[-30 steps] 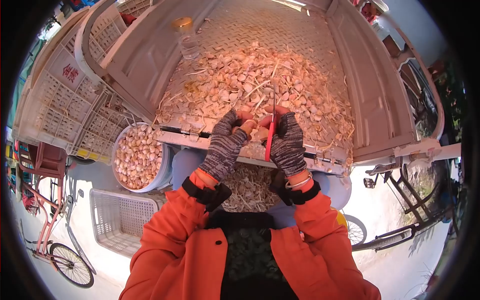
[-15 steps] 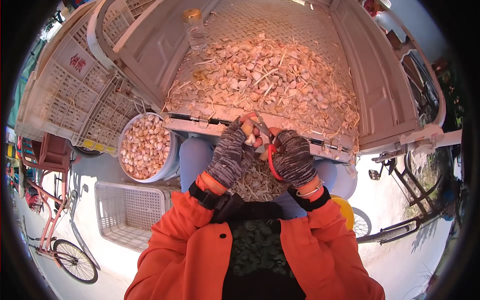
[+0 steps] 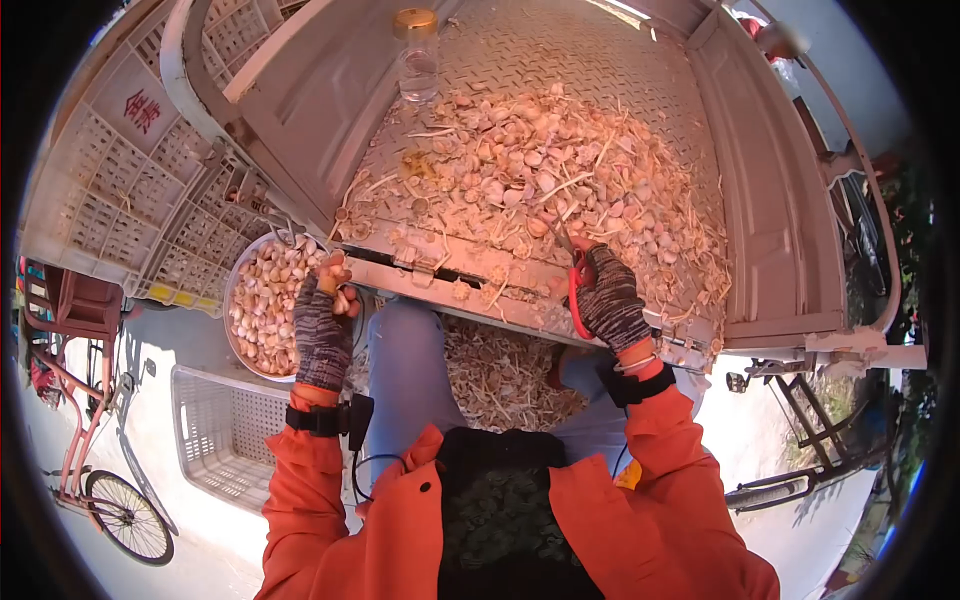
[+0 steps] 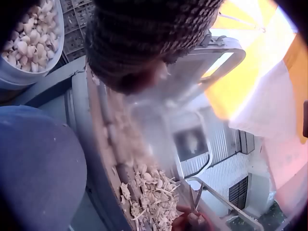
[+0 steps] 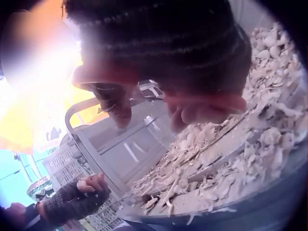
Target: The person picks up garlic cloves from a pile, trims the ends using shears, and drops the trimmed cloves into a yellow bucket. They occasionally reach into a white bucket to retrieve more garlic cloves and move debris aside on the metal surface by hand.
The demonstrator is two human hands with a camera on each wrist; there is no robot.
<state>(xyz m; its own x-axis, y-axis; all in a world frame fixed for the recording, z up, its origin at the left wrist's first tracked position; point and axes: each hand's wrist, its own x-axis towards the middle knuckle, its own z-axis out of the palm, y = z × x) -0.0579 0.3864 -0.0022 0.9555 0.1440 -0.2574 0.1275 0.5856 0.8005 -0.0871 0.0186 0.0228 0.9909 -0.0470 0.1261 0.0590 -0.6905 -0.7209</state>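
Observation:
In the head view, the gloved left hand point(image 3: 323, 335) is at the right edge of a white bucket point(image 3: 237, 335) of garlic, its bare fingers bent; whether they hold anything cannot be told. The right hand point(image 3: 610, 300) grips red-handled scissors point(image 3: 577, 300) above the front edge of a metal truck bed, blades pointing up and left, apart. Both blades also show in the left wrist view on the scissors point(image 4: 195, 196). Beyond them lies a heap of garlic and dry skins point(image 3: 560, 165). The right wrist view shows the left hand point(image 5: 79, 197) in the distance.
A clear jar with a gold lid point(image 3: 417, 60) stands at the bed's left wall. White plastic crates point(image 3: 110, 190) are at the left, another crate point(image 3: 225, 430) on the ground. Stalks and skins point(image 3: 500, 375) lie between the person's knees. Bicycles stand at both sides.
The left hand has gone from beside the scissors, where it held a garlic bulb, left to the bucket. The right hand, still gripping the scissors, has shifted slightly right.

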